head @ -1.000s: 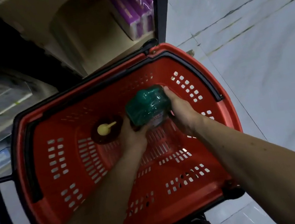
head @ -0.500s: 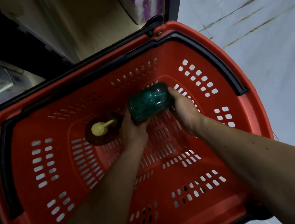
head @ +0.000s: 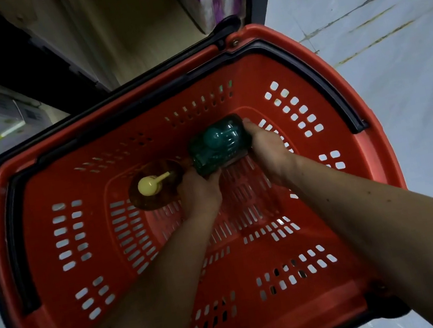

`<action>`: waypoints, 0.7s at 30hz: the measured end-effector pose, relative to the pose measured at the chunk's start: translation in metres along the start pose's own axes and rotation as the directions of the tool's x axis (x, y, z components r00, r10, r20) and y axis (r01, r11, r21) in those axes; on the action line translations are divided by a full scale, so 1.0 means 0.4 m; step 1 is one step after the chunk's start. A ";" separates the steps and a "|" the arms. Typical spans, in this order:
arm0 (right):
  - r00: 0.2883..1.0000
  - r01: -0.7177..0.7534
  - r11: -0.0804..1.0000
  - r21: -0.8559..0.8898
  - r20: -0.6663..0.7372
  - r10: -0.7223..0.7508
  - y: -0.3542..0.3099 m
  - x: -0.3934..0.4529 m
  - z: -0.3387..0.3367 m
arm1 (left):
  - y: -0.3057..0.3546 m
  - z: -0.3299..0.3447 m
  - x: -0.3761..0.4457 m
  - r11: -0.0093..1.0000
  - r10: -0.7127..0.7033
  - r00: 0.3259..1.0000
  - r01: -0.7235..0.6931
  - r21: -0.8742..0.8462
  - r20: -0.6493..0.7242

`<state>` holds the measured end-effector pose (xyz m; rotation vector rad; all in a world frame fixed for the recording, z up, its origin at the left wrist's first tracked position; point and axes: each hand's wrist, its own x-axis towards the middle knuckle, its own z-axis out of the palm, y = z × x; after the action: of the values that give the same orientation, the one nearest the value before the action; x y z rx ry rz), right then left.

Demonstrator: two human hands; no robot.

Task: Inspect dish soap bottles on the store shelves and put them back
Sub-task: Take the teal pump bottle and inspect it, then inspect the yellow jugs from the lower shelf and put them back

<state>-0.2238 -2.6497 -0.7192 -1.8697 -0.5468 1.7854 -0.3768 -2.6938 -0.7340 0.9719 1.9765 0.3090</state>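
Hands: left hand [head: 198, 188] and right hand [head: 265, 145] clamp green bottle [head: 219, 143]; fingertips hidden.
Basket [head: 348, 294]: amber bottle [head: 155, 186], label unreadable.

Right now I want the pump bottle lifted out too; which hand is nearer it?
Left. The left hand sits just right of the pump bottle, gripping the green bottle; the right hand holds that bottle's far side.

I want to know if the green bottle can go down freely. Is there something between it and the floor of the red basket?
Nothing visible does. Both hands, left hand and right hand, hold the green bottle over bare slotted basket floor. The amber pump bottle stands just to its left, beside the path, not under it.
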 end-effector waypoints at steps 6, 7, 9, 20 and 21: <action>0.992 -0.032 0.989 0.141 -0.114 0.048 0.030 0.026 -0.013 | -0.006 -0.002 -0.013 1.000 -0.003 0.999 0.003 0.004 0.041; 0.994 -0.035 0.990 0.134 -0.102 0.049 0.037 0.028 -0.015 | -0.007 -0.002 -0.013 1.000 -0.002 0.999 0.002 0.005 0.043; 0.996 -0.042 0.994 0.099 -0.075 0.050 0.049 0.030 -0.018 | -0.007 -0.004 -0.009 1.000 -0.005 0.999 0.005 0.017 0.049; 0.997 -0.007 0.992 -0.127 -0.072 -0.002 -0.004 -0.100 -0.036 | 0.037 -0.114 -0.087 0.999 0.042 0.994 -0.039 -0.032 0.101; 0.996 -0.009 0.987 -0.163 -0.084 -0.005 -0.018 -0.133 -0.040 | 0.049 -0.140 -0.112 0.998 0.055 0.993 -0.053 -0.023 0.108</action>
<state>-0.2107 -2.6770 -0.6718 -2.0457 -0.6784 1.6984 -0.3982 -2.7055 -0.6639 1.0091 1.8479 0.2996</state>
